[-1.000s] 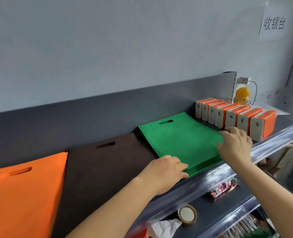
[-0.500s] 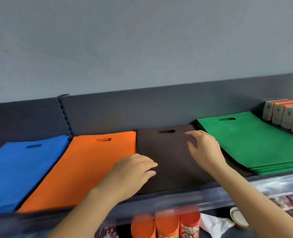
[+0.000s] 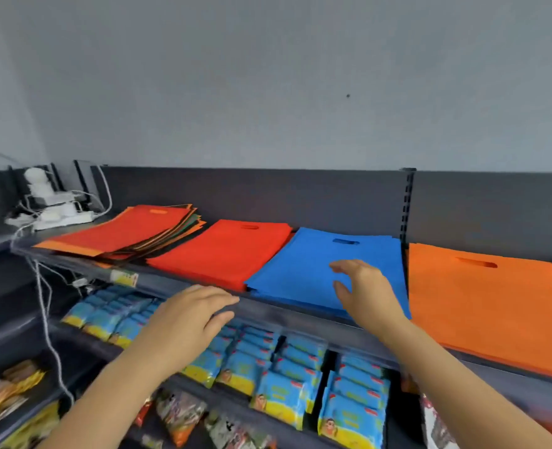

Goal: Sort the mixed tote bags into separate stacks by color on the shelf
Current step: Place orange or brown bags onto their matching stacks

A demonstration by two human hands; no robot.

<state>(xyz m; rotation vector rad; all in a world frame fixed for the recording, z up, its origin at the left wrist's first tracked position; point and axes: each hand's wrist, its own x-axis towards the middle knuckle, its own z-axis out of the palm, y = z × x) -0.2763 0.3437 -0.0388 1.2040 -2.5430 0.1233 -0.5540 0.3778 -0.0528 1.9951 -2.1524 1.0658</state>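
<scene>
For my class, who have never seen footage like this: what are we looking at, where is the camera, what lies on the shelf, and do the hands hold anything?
No machine here: these are a person's bare hands, filmed by one head-worn camera looking forward and down. The left hand and right hand are open and hold nothing; the right is over the blue stack. On the shelf, left to right: a mixed pile of tote bags, a red stack, the blue one, an orange stack. Snack packets sit below.
</scene>
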